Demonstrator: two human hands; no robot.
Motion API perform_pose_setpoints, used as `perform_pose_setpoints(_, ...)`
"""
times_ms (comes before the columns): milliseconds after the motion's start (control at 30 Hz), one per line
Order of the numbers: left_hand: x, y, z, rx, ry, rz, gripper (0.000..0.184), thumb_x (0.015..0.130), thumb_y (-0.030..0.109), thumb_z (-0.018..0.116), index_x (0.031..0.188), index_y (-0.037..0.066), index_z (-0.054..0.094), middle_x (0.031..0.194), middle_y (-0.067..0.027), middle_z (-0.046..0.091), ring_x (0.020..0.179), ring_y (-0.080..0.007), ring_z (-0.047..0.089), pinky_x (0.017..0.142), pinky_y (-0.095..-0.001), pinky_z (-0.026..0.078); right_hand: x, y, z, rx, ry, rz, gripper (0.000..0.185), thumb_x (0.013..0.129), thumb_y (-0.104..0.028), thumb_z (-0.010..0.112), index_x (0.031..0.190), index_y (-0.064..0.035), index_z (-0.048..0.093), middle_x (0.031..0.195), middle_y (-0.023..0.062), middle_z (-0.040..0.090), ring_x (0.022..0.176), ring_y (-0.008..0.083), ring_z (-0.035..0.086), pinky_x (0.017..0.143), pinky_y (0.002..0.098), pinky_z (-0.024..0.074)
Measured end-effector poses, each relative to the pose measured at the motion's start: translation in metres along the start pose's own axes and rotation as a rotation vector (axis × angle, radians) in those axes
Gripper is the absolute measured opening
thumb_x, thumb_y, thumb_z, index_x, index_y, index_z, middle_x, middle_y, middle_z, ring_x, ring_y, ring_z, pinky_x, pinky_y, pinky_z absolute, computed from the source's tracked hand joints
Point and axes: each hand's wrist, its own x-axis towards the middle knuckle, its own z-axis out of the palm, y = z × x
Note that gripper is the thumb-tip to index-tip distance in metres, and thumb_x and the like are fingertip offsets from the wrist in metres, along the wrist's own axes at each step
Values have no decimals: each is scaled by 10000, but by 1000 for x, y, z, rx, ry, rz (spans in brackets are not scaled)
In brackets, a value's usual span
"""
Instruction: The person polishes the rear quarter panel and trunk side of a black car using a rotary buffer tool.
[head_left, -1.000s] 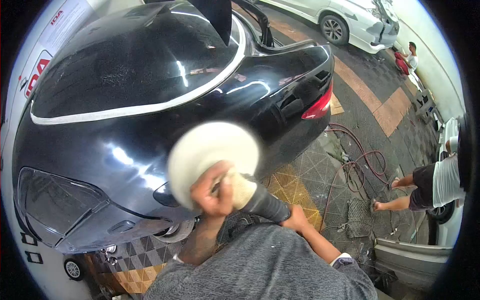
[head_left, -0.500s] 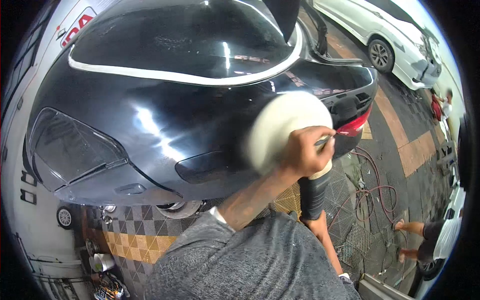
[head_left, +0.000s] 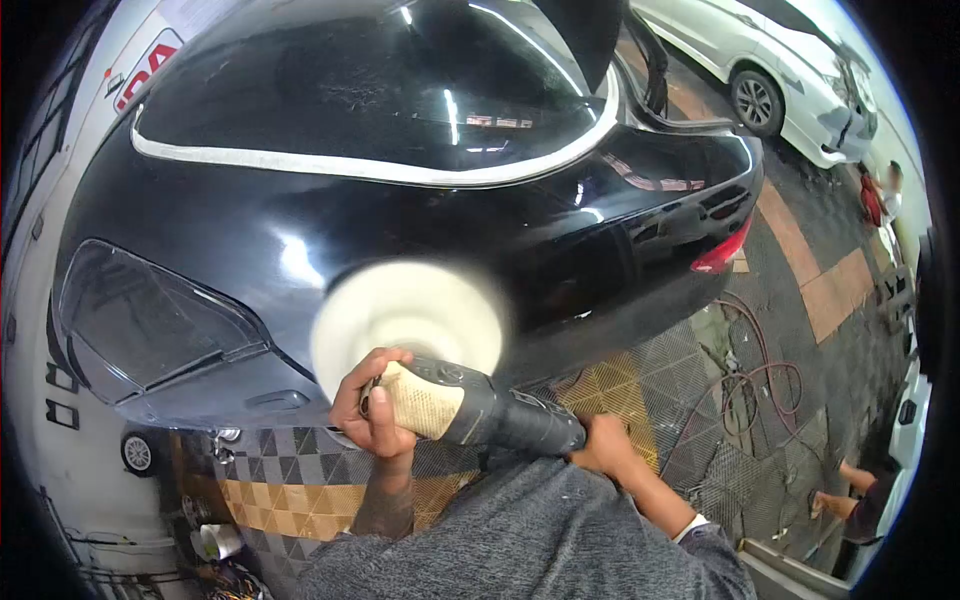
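Both my hands are on a car polisher (head_left: pixel 510 412) with a black body and a cream-coloured front cover. My left hand (head_left: pixel 380 405) is closed around its head end, thumb and fingers wrapped over the cover. At the rear end of the body, my right hand (head_left: pixel 610 445) grips the black handle. The round whitish pad (head_left: pixel 410 300) is blurred by spinning and lies against the rear side panel of a black car (head_left: pixel 440 220), just behind the door. Part of the pad is hidden behind the polisher's head and my left hand.
White tape (head_left: pixel 300 162) edges the car's window. A red tail light (head_left: pixel 725 245) sits at the right. A red hose (head_left: pixel 760 380) loops over the tiled floor. A white car (head_left: pixel 800 90) stands behind; other people (head_left: pixel 850 500) are at the right edge. A white bucket (head_left: pixel 220 540) stands lower left.
The polisher has swept left and down along the panel, away from the tail light, with both hands on it. Its body has swung from upright to nearly level. A person at the right has shifted.
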Motion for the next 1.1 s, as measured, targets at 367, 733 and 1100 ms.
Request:
perform_pose_setpoints(367, 3, -13, 140, -164, -244, -86, 276, 856, 39, 638, 1115, -39, 697, 1058, -189, 745, 927, -230, 745, 856, -338, 592, -71, 11, -73, 77, 269, 390, 335, 636, -111, 761, 866, 122, 692, 804, 248, 733, 773, 263, 732, 716, 395, 545)
perform_pose_setpoints(733, -18, -14, -26, -39, 82, -86, 294, 894, 100, 550, 1122, -61, 642, 1003, -276, 712, 904, -331, 708, 847, -470, 583, -21, -43, -38, -83, -33, 83, 482, 633, -213, 785, 1036, 44, 723, 900, 272, 727, 844, 426, 726, 784, 441, 570)
perform_pose_setpoints(1100, -11, -2, -28, -91, 231, -113, 298, 883, 106, 555, 1107, -72, 640, 979, -287, 707, 896, -325, 702, 848, -421, 564, -18, -54, -44, -201, -137, -82, 577, 646, -203, 748, 1186, -10, 680, 879, 248, 723, 836, 436, 708, 795, 485, 575)
